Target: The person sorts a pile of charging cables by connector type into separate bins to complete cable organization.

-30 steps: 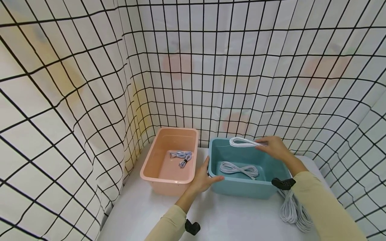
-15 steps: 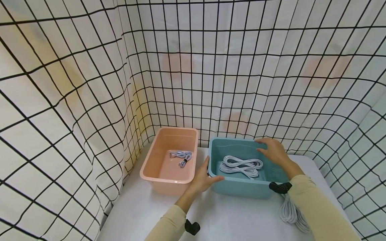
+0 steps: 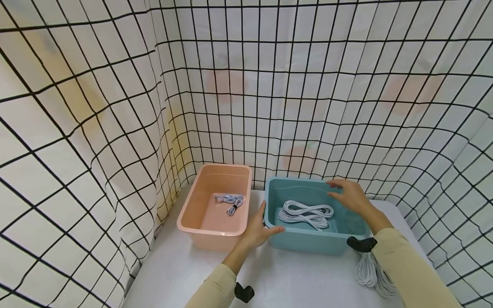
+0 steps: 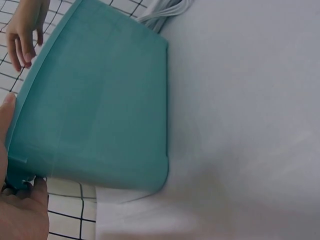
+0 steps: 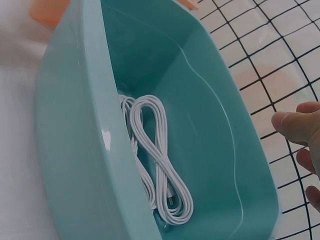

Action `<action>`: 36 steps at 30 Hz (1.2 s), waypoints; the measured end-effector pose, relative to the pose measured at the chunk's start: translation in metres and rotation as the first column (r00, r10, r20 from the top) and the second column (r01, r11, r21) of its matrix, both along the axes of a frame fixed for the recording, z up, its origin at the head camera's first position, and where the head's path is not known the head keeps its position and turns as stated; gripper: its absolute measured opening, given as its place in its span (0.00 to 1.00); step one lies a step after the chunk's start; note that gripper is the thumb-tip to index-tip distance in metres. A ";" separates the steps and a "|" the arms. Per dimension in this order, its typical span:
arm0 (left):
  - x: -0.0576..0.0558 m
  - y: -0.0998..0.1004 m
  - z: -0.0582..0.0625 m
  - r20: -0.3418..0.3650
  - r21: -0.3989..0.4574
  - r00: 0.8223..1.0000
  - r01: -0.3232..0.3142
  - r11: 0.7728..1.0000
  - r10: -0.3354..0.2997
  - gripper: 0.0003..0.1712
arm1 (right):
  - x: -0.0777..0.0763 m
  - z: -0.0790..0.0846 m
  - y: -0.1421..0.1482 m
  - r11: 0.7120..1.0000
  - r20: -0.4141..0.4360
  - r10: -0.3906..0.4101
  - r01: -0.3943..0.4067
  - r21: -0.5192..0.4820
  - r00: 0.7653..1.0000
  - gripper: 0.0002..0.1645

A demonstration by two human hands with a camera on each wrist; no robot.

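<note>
In the head view my left hand [image 3: 257,231] holds the near-left corner of a teal plastic bin [image 3: 308,244]. The left wrist view shows the thumb at the bin's rim and fingers bent under it. Inside the bin lie two white cable bundles, the upper cable bundle [image 5: 159,160] looped in a figure eight with a connector showing. My right hand [image 3: 352,197] hovers above the bin's back right part, fingers apart and holding nothing.
A peach bin [image 3: 215,238] stands left of the teal one, holding small bundled cables [image 3: 231,201]. More white cables [image 3: 372,276] lie on the white table [image 3: 304,282] by my right forearm. Black netting [image 3: 269,107] encloses the back and sides.
My right hand has let go of a white cable bundle, which dropped onto the other one in the teal bin. The left hand has stayed at the bin's corner.
</note>
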State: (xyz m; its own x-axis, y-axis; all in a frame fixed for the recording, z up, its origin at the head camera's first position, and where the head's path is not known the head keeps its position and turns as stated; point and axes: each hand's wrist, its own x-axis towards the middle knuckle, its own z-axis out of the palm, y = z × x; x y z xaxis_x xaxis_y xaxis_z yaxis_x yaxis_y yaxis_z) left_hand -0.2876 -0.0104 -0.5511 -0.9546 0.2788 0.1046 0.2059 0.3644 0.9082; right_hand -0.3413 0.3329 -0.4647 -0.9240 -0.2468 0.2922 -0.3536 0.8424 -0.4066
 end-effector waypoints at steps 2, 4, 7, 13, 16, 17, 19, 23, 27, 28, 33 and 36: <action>0.000 -0.001 0.000 0.001 -0.003 1.000 -0.006 1.000 0.006 0.68 | 0.002 0.000 0.002 1.000 0.012 -0.005 0.005 -0.007 1.000 0.26; 0.000 -0.002 0.001 0.002 0.000 1.000 -0.003 1.000 0.003 0.68 | 0.004 -0.001 0.005 1.000 0.024 -0.012 0.013 -0.016 1.000 0.26; 0.000 -0.002 0.001 -0.001 0.004 1.000 0.009 1.000 -0.009 0.68 | 0.010 -0.001 0.010 0.999 0.031 -0.028 0.029 -0.025 0.999 0.27; 0.000 -0.001 0.002 -0.004 0.012 1.000 0.016 1.000 -0.016 0.67 | 0.019 -0.003 0.023 0.999 0.002 -0.031 0.031 -0.031 1.000 0.28; 0.000 -0.001 0.002 -0.004 0.021 1.000 0.017 1.000 -0.017 0.67 | 0.022 -0.005 0.030 0.999 -0.019 -0.033 0.033 -0.027 0.999 0.29; 0.000 0.000 0.003 -0.007 0.024 1.000 0.017 1.000 -0.017 0.66 | 0.024 -0.005 0.032 0.999 -0.024 -0.039 0.038 -0.026 0.999 0.29; 0.000 0.000 0.003 -0.009 0.021 1.000 0.016 1.000 -0.016 0.66 | 0.027 -0.006 0.036 0.999 -0.028 -0.044 0.044 -0.022 0.999 0.29; 0.001 0.000 0.003 0.002 0.009 1.000 0.012 1.000 -0.012 0.66 | 0.032 -0.006 0.043 0.998 -0.022 -0.065 0.065 -0.021 0.998 0.30; 0.001 0.000 0.002 0.007 0.016 1.000 0.016 1.000 -0.016 0.67 | 0.035 -0.008 0.052 0.997 -0.020 -0.075 0.074 -0.024 0.997 0.30; 0.001 0.000 0.002 0.006 0.018 1.000 0.018 1.000 -0.018 0.67 | 0.035 -0.009 0.055 0.997 -0.024 -0.077 0.077 -0.024 0.997 0.30; 0.001 0.000 0.001 0.009 0.018 1.000 0.017 1.000 -0.017 0.67 | 0.042 -0.012 0.067 0.996 -0.059 -0.090 0.089 -0.020 0.994 0.30; 0.001 0.000 0.002 0.004 0.023 1.000 0.018 1.000 -0.018 0.67 | 0.047 -0.012 0.071 0.995 -0.083 -0.098 0.096 -0.030 0.992 0.29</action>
